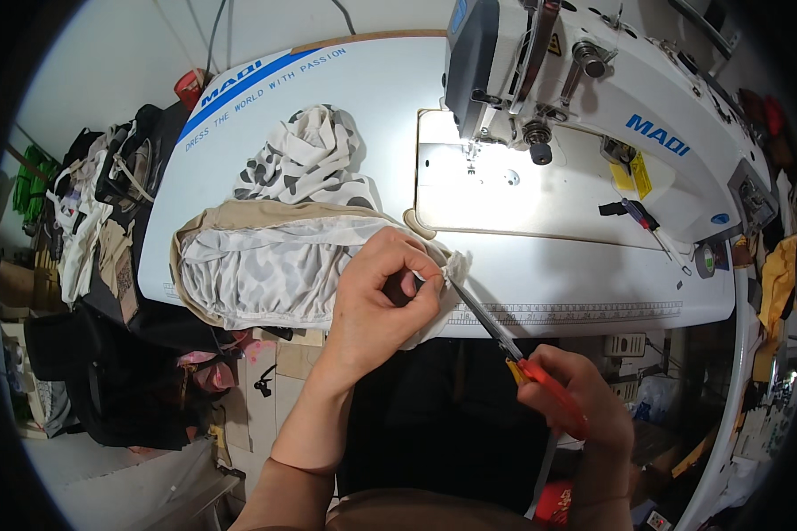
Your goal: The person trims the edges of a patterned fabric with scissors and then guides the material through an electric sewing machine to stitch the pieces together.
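Observation:
My left hand [385,296] is closed, thumb and forefinger pinching the edge of a gathered white and beige cloth piece [266,265] with grey blotches. Most of that piece lies on the sewing table, its right end bunched up by my fingertips. In my right hand [580,389] is a pair of scissors [496,332] with red handles, my fingers around the grips. The blades point up and left, and their tips meet the bunched cloth beside my left fingers. Whether the tips have cut into it I cannot tell.
A lit sewing machine [611,97] stands at the back right. A small screwdriver [655,232] lies below its arm. Spotted cloth [314,159] is heaped behind the gathered piece. A printed ruler [576,313] runs along the table's front edge. Garments [106,177] are piled at the left.

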`<act>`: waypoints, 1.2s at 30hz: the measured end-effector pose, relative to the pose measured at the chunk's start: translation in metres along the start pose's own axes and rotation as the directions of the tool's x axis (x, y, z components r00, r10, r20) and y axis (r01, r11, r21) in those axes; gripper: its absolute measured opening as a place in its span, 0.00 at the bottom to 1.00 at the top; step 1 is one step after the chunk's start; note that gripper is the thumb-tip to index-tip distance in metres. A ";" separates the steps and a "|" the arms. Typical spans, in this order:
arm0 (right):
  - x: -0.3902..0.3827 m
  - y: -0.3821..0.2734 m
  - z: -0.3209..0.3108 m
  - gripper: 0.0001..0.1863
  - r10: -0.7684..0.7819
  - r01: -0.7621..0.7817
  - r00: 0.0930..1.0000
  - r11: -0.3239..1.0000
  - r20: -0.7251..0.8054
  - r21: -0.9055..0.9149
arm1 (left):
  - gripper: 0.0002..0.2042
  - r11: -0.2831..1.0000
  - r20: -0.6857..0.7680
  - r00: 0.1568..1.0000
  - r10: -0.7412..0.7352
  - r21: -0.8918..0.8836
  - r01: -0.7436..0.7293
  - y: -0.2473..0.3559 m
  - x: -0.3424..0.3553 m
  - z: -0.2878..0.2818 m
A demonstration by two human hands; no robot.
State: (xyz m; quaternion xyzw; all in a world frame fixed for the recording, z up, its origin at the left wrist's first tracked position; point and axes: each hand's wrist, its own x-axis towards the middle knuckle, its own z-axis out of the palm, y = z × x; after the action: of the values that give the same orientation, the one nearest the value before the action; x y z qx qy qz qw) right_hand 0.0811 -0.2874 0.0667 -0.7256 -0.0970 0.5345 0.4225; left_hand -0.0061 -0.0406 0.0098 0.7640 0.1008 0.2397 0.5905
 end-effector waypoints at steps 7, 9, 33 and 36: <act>0.002 0.012 0.000 0.19 -0.174 0.162 0.982 0.977 0.075 0.141 | 0.05 0.999 -0.015 1.000 -0.023 -0.025 0.023 -0.001 0.000 0.000; 0.000 0.014 -0.001 0.19 -0.235 0.225 0.969 0.965 0.070 0.132 | 0.05 0.998 -0.011 0.999 -0.034 -0.043 0.034 0.000 0.002 0.002; 0.008 0.017 0.001 0.22 -0.223 0.205 0.968 0.968 0.116 0.146 | 0.06 1.000 0.027 1.000 -0.008 -0.014 0.008 -0.004 -0.001 0.000; 0.009 0.017 -0.001 0.21 -0.232 0.220 0.964 0.970 0.128 0.099 | 0.07 1.000 -0.001 1.000 0.028 -0.005 -0.028 -0.007 -0.001 -0.001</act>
State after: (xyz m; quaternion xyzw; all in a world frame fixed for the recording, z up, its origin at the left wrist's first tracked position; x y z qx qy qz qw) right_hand 0.0804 -0.2932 0.0485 -0.6524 -0.1860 0.5356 0.5029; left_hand -0.0062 -0.0385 0.0031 0.7639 0.0900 0.2485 0.5888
